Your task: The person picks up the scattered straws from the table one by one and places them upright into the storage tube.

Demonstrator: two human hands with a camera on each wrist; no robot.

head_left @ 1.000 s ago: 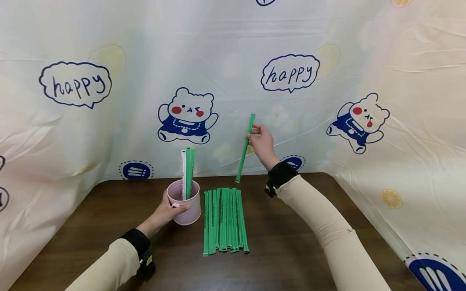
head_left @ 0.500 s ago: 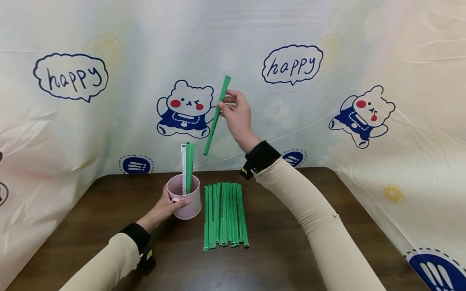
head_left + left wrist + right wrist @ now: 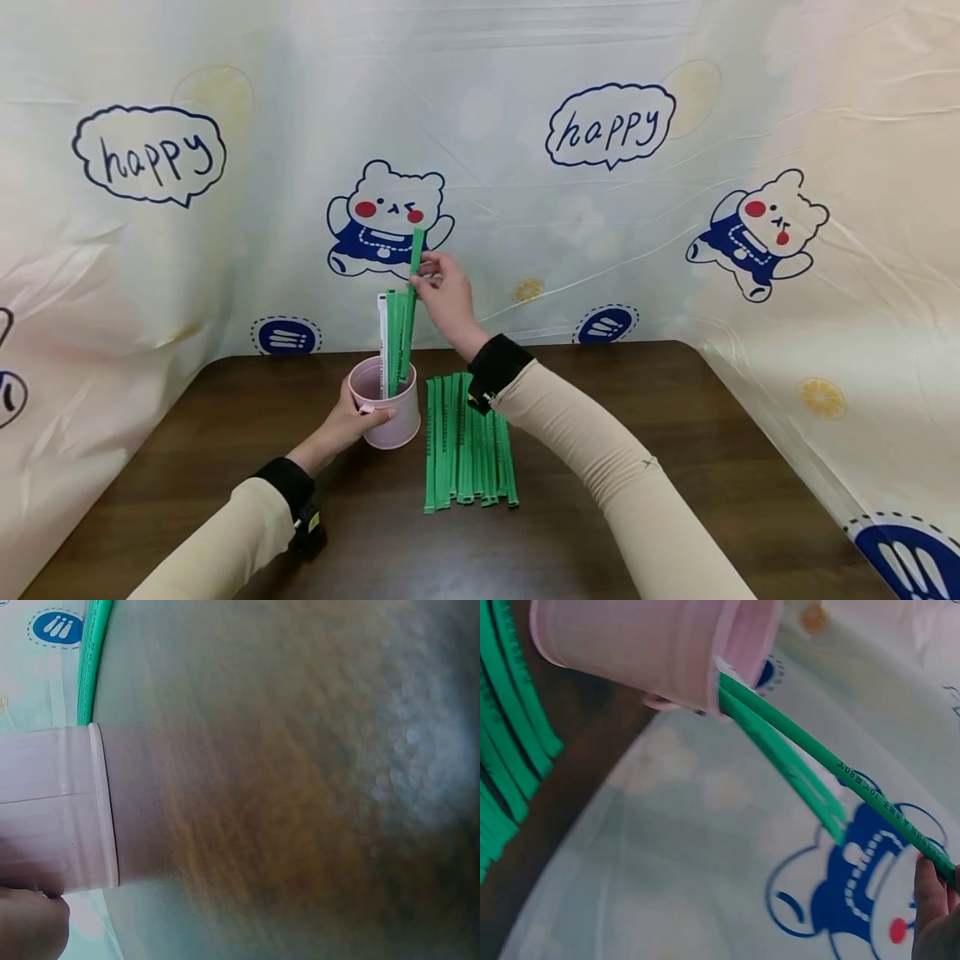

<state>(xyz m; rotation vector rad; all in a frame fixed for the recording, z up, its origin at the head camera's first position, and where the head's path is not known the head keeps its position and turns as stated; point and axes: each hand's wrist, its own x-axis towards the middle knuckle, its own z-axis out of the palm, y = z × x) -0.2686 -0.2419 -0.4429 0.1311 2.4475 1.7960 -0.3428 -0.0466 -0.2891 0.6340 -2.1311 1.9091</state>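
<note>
My left hand grips a pink pail standing on the table, its thumb lying across the side just below the rim. One white wrapped straw and a few green ones stand upright in it. Between right thumb and fingers, my right hand pinches a green wrapped straw near its upper end. That straw's lower end dips inside the pail's mouth, and printed text shows along it in the right wrist view. Only part of the pail and left hand shows in the left wrist view.
A side-by-side row of several green wrapped straws lies on the dark wooden table, right of the pail. My right wrist strap overlaps its upper end. A printed curtain hangs behind the table and along its sides.
My right hand carried the green straw left, first up and then down, until its lower end entered the pail. The left hand keeps its grip on the pail.
</note>
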